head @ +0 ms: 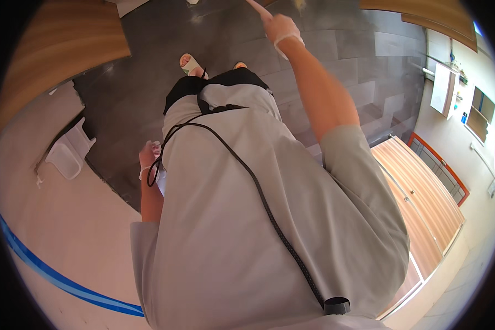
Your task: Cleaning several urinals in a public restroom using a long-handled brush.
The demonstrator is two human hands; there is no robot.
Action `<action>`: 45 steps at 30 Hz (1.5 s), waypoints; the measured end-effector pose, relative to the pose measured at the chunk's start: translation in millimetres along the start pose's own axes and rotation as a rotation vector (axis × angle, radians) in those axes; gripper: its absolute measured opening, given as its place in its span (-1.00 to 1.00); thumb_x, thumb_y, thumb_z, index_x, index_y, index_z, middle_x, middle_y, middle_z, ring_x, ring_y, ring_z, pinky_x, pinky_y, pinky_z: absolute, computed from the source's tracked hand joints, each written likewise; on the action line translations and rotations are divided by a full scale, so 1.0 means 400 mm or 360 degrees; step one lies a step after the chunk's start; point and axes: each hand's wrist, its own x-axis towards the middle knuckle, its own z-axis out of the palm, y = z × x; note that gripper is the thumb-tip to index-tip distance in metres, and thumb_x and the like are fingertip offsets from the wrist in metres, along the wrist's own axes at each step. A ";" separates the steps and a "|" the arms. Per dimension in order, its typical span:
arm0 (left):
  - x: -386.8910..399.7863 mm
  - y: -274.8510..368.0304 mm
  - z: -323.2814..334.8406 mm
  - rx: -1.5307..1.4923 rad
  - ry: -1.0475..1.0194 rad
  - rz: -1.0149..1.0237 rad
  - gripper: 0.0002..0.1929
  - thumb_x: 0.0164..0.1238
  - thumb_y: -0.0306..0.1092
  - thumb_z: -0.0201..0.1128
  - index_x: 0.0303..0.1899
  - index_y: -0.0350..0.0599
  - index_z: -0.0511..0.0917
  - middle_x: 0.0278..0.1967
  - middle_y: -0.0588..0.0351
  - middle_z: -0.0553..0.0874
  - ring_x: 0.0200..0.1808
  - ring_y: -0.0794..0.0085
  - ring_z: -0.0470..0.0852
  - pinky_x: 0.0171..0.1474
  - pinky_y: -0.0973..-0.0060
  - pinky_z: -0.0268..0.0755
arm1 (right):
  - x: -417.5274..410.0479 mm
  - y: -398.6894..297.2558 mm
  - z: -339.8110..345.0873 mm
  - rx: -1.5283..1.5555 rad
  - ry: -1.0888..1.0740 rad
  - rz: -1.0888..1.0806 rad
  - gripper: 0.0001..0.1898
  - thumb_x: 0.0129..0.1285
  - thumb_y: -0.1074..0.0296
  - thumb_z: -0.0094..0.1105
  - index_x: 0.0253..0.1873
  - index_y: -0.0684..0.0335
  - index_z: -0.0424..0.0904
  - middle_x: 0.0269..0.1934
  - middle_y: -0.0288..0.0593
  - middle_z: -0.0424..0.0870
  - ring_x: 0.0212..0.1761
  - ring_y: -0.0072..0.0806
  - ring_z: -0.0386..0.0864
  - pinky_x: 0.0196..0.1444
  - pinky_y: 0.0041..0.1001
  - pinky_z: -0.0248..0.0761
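Note:
My right hand (282,33) reaches forward over the floor near the top edge. Its index finger points ahead and runs out of the picture; its other fingers curl under, so the palm is hidden. A thin translucent glove cuff circles that wrist. Low beside my left hip is my left hand (150,154), fingers curled, with a similar cuff. A loop of black cord (247,169) hangs close to it; whether the fingers touch the loop is unclear. Something whitish (161,183) shows partly behind my shirt there. The cord crosses my grey shirt (231,231) from a black loop-shaped piece (337,306).
Dark grey tiles (354,74) cover the floor around my sandalled feet (192,65). A wood-grain panel (66,49) stands at the upper left. A white plastic object (70,152) is by the pale left wall (66,222). Wood-grain doors (420,189) and a white shelf unit (442,90) are at right.

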 end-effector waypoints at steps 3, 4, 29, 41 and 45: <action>0.074 0.015 -0.036 -0.0087 -0.0215 -0.0033 -0.65 0.35 -0.24 0.00 -0.19 -0.36 0.63 -0.42 0.07 0.66 -0.44 0.49 0.62 -0.35 0.58 0.46 | -0.036 -0.158 -0.120 0.0093 0.0014 -0.0005 -0.40 0.43 -0.15 -0.22 -0.03 0.32 0.65 -0.05 0.11 0.66 0.03 0.01 0.61 0.05 -0.16 0.49; 0.085 0.037 -0.031 -0.0110 -0.0227 -0.0033 -0.65 0.35 -0.24 0.00 -0.19 -0.36 0.63 -0.42 0.07 0.66 -0.44 0.49 0.62 -0.35 0.58 0.46 | -0.050 -0.201 -0.143 0.0098 0.0006 0.0004 -0.40 0.43 -0.15 -0.22 -0.02 0.33 0.64 -0.06 0.12 0.66 0.03 0.02 0.61 0.06 -0.16 0.49; 0.040 0.062 0.089 0.0157 0.0078 0.0245 -0.54 0.32 -0.01 -0.03 -0.23 -0.29 0.60 -0.29 -0.04 0.72 -0.36 0.31 0.70 -0.23 0.42 0.51 | 0.185 -0.383 0.004 -0.0065 -0.0161 -0.0602 -0.42 0.40 -0.06 -0.19 -0.16 0.43 0.64 -0.19 0.21 0.67 -0.04 0.11 0.60 0.05 -0.13 0.46; 0.065 0.210 0.114 0.0193 0.0182 0.0362 -0.32 0.38 0.23 -0.09 -0.20 -0.36 0.64 -0.33 -0.03 0.75 -0.33 0.30 0.70 -0.14 0.38 0.46 | 0.159 -0.241 -0.260 -0.0277 0.0116 -0.0242 -0.39 0.42 -0.14 -0.18 -0.17 0.39 0.66 -0.23 0.18 0.69 -0.10 0.08 0.64 -0.02 -0.11 0.48; 0.053 0.240 0.125 0.0341 0.0185 0.0457 -0.34 0.42 0.18 -0.14 -0.18 -0.36 0.64 -0.35 -0.05 0.75 -0.38 0.29 0.71 -0.14 0.39 0.48 | 0.153 -0.223 -0.218 -0.0215 0.0060 -0.0118 -0.39 0.42 -0.14 -0.17 -0.18 0.38 0.66 -0.23 0.18 0.69 -0.09 0.07 0.64 -0.03 -0.12 0.49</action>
